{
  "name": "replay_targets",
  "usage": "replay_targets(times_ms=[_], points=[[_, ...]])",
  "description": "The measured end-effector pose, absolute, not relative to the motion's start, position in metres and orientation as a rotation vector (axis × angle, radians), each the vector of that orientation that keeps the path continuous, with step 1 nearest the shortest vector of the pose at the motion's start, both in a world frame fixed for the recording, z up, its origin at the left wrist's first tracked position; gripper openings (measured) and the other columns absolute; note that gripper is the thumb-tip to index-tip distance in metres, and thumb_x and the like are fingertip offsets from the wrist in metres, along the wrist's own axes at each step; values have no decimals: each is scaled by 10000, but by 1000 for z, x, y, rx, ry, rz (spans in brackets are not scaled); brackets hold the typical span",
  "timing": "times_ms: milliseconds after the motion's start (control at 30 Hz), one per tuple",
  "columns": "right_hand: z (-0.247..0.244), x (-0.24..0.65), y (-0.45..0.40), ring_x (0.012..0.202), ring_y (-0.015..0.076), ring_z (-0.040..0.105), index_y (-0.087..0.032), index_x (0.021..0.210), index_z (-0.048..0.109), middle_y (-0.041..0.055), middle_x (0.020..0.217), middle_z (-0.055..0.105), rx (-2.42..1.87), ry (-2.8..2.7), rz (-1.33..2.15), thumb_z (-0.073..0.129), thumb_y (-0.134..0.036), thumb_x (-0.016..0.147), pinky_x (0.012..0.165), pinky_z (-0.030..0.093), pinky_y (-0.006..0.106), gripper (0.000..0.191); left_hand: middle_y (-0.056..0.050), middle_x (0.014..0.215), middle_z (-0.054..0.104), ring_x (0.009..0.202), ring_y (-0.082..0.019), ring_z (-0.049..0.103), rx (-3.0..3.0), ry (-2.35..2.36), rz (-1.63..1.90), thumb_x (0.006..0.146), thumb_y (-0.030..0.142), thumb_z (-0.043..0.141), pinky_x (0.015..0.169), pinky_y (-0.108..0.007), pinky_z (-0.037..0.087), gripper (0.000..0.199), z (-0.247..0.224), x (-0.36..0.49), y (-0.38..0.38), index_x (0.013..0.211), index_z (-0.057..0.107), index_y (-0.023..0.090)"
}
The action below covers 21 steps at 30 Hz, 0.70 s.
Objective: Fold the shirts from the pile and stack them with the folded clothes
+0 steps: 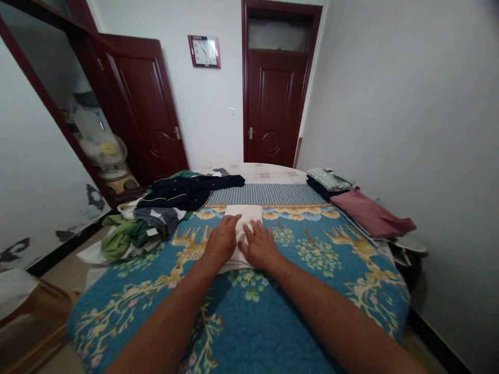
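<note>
A white cloth (249, 212), folded into a narrow rectangle, lies flat at the middle of the table on a blue patterned cover (265, 322). My left hand (223, 240) rests on the cloth's left edge, its fingers close together and partly curled; whether they pinch the fabric is not clear. On the right part of the same cloth lies my right hand (260, 245), palm down with its fingers spread. The two hands are nearly touching. Part of the cloth is hidden under them.
Loose clothes, among them a dark navy garment (183, 191) and a green one (119, 240), are heaped at the left. Folded clothes with a pink one (372, 212) on top and a striped one (329, 179) stand at the right edge. A wooden chair (47, 306) is at lower left.
</note>
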State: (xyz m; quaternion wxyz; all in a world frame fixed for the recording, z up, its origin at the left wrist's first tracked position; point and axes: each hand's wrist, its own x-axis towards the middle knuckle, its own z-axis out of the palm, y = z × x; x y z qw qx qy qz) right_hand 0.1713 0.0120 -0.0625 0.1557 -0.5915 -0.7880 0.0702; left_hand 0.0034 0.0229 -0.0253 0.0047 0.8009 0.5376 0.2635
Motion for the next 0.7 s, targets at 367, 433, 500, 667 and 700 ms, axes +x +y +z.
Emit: replay_targets(times_ms=[367, 433, 500, 667, 700], points=[[-58, 174, 13, 1621, 341, 263, -172, 1650, 413, 137, 1742, 333, -1663, -2220, 221, 362, -368, 1072, 1282, 143, 707, 613, -210, 1678, 448, 1588, -335, 369, 2639, 1731, 501, 1050, 254, 419, 1284, -558, 316, 555, -79, 5, 19, 1584, 482, 113], [-57, 173, 18, 1611, 333, 293, -137, 1648, 410, 165, 1724, 362, -1676, -2183, 199, 350, -359, 1077, 1290, 132, 694, 616, -211, 1718, 381, 1613, -364, 314, 2573, 1859, 410, 1069, 348, 407, 1277, -601, 301, 597, -75, 5, 10, 1612, 450, 104], [-57, 170, 27, 1620, 321, 275, -118, 1656, 395, 177, 1725, 352, -1677, -2166, 174, 345, -377, 1085, 1302, 131, 659, 629, -223, 1741, 323, 1631, -372, 267, 2532, 1916, 339, 1067, 397, 411, 1281, -610, 280, 653, -70, 7, 4, 1634, 413, 72], [-60, 162, 62, 1642, 341, 208, -92, 1674, 351, 186, 1759, 256, -1752, -2178, 269, 363, -537, 1084, 1304, 144, 628, 739, -265, 1750, 257, 1640, -392, 227, 2487, 1961, 292, 1059, 434, 413, 1292, -599, 239, 730, -66, 11, 1, 1648, 361, 5], [-60, 161, 71, 1643, 344, 203, -85, 1676, 344, 191, 1760, 250, -1785, -2161, 287, 361, -558, 1081, 1304, 147, 622, 760, -269, 1751, 249, 1641, -396, 222, 2480, 1967, 290, 1060, 445, 410, 1294, -598, 232, 739, -66, 11, 1, 1651, 354, 5]])
